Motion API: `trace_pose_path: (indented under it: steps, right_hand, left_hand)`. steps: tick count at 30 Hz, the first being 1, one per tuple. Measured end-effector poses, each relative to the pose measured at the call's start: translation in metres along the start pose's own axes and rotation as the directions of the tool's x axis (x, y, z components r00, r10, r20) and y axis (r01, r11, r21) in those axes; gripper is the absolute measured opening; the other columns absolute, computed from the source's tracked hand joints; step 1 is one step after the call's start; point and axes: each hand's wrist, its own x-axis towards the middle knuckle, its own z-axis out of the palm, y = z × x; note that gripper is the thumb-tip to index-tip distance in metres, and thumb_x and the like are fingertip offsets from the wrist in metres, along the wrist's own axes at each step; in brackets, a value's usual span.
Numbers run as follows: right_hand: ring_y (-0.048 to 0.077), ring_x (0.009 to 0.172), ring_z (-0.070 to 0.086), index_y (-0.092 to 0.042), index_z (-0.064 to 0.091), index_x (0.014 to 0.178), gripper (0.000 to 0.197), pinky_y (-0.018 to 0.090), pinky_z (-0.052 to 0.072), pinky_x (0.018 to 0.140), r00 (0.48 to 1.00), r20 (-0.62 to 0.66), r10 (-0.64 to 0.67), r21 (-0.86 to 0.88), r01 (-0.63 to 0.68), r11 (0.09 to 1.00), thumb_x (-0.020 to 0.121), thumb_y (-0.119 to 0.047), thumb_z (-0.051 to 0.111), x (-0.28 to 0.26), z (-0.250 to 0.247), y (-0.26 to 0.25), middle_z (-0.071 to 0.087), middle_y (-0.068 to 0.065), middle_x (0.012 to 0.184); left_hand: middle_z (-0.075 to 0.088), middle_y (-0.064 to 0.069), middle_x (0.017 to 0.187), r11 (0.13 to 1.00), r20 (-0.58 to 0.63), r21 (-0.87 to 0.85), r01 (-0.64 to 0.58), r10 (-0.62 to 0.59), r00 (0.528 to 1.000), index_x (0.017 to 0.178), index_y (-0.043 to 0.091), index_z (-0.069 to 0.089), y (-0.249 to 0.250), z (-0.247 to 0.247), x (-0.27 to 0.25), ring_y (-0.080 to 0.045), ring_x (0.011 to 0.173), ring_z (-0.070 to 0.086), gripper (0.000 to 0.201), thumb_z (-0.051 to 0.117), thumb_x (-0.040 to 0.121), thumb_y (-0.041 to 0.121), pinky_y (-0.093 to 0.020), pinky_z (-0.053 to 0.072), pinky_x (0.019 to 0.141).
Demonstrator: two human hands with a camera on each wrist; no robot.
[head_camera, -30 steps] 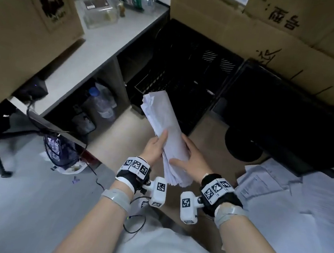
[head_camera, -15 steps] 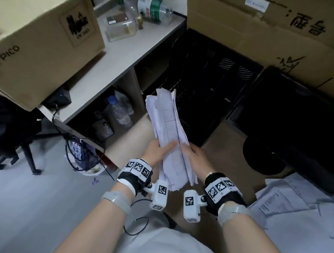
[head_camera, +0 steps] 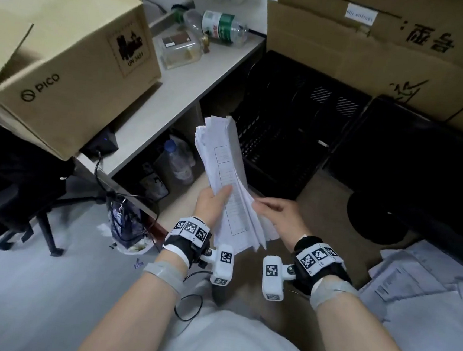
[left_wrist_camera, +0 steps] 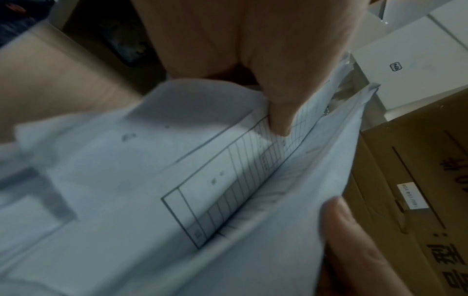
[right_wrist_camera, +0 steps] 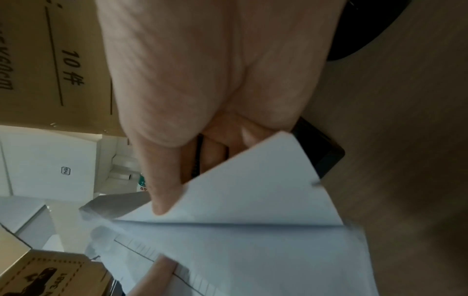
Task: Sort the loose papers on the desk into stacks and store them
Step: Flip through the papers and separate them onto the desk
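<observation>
Both hands hold one sheaf of papers [head_camera: 230, 186] up in the air in front of the person, above the brown floor and just before the black crate [head_camera: 294, 130]. The left hand [head_camera: 211, 203] grasps the sheaf from the left side, its thumb lying across the top sheet, which bears a printed table with ruled lines; in the left wrist view that thumb presses on the table's rows. The right hand [head_camera: 280, 216] grasps the right edge of the sheaf low down, thumb on top and fingers curled under the sheets, as the right wrist view shows. The sheaf is tilted, its far end pointing away toward the crate, and its near end fans out unevenly between the two wrists. More loose papers [head_camera: 423, 281] lie spread on a surface at the lower right, well apart from the sheaf. To the left stands a desk [head_camera: 182, 85] with a cardboard box [head_camera: 74, 66], a clear plastic container and a bottle lying on its side
</observation>
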Motion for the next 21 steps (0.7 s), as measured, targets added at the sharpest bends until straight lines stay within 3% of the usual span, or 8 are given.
trace_pose_path:
  steps: [4,6,8,12,15,18,19,21]
  right_hand:
    - [0.018,0.094,0.073,-0.021,0.079,0.093,0.010,0.039,0.055,0.094,0.995,-0.100,0.015,-0.013,-0.017,1.000,0.083,-0.023,0.080,0.005,0.034,-0.004,0.077,-0.002,0.096]
    - [0.013,0.094,0.071,-0.019,0.079,0.093,0.011,0.031,0.053,0.092,0.986,-0.167,-0.014,-0.058,0.005,0.998,0.083,-0.023,0.079,0.005,0.053,-0.004,0.077,-0.005,0.095]
    - [0.006,0.090,0.069,-0.016,0.078,0.094,0.010,0.019,0.049,0.085,0.974,-0.223,-0.035,-0.092,0.014,0.996,0.085,-0.021,0.077,0.004,0.073,-0.002,0.076,-0.004,0.093]
    - [-0.002,0.065,0.057,-0.014,0.072,0.091,0.004,0.010,0.043,0.063,0.952,-0.305,-0.024,-0.142,-0.021,0.990,0.092,-0.016,0.069,-0.003,0.106,0.006,0.066,-0.008,0.075]
    - [0.007,0.074,0.057,-0.010,0.066,0.102,0.011,0.009,0.043,0.059,0.851,-0.524,0.024,-0.090,-0.084,0.992,0.097,-0.015,0.058,-0.012,0.112,0.022,0.064,-0.004,0.085]
    - [0.018,0.092,0.062,-0.009,0.063,0.116,0.025,0.022,0.046,0.073,0.703,-0.700,0.127,0.017,-0.161,0.987,0.096,-0.021,0.055,-0.026,0.108,0.043,0.066,0.003,0.103]
    - [0.019,0.093,0.063,-0.012,0.062,0.115,0.025,0.025,0.046,0.078,0.690,-0.706,0.160,0.043,-0.183,0.982,0.095,-0.024,0.057,-0.031,0.106,0.050,0.067,0.002,0.103]
    - [0.015,0.086,0.066,-0.020,0.067,0.104,0.020,0.029,0.051,0.079,0.724,-0.665,0.185,0.042,-0.211,0.977,0.090,-0.033,0.062,-0.037,0.104,0.064,0.071,-0.002,0.096]
  left_hand:
    - [0.074,0.015,0.078,0.999,0.089,-0.040,-0.020,0.024,0.996,0.095,0.026,0.067,0.015,-0.023,0.007,0.001,0.075,0.071,0.010,0.059,0.100,0.023,-0.018,0.054,0.068]
    - [0.073,0.015,0.075,0.998,0.135,-0.059,-0.023,0.031,0.990,0.091,0.027,0.065,0.020,-0.039,0.008,0.002,0.072,0.070,0.009,0.060,0.099,0.028,-0.016,0.054,0.067]
    - [0.072,0.013,0.084,0.998,0.203,-0.053,-0.027,0.037,0.978,0.090,0.030,0.061,0.020,-0.056,0.008,0.001,0.077,0.069,0.007,0.065,0.096,0.031,-0.016,0.054,0.069]
    - [0.068,0.010,0.088,0.997,0.266,0.024,-0.074,0.065,0.962,0.087,0.026,0.058,0.010,-0.082,0.008,-0.002,0.076,0.066,0.022,0.074,0.088,0.010,-0.014,0.052,0.065]
    - [0.068,-0.001,0.097,0.998,0.252,0.038,-0.051,0.040,0.967,0.093,0.020,0.057,0.004,-0.095,0.009,-0.014,0.082,0.065,0.019,0.066,0.093,0.004,-0.023,0.049,0.073]
    - [0.070,0.006,0.086,0.999,0.286,0.034,0.016,-0.025,0.958,0.085,0.019,0.062,-0.011,-0.104,0.006,-0.009,0.075,0.066,0.019,0.064,0.093,0.002,-0.020,0.052,0.064]
    - [0.070,0.006,0.084,0.998,0.300,0.052,0.043,-0.057,0.952,0.085,0.018,0.064,-0.015,-0.107,0.005,-0.012,0.075,0.067,0.017,0.063,0.093,0.003,-0.019,0.052,0.061]
    - [0.071,0.000,0.083,0.991,0.313,0.100,0.088,-0.115,0.943,0.087,0.014,0.067,-0.024,-0.110,0.005,-0.018,0.077,0.066,0.012,0.063,0.093,0.004,-0.017,0.054,0.057]
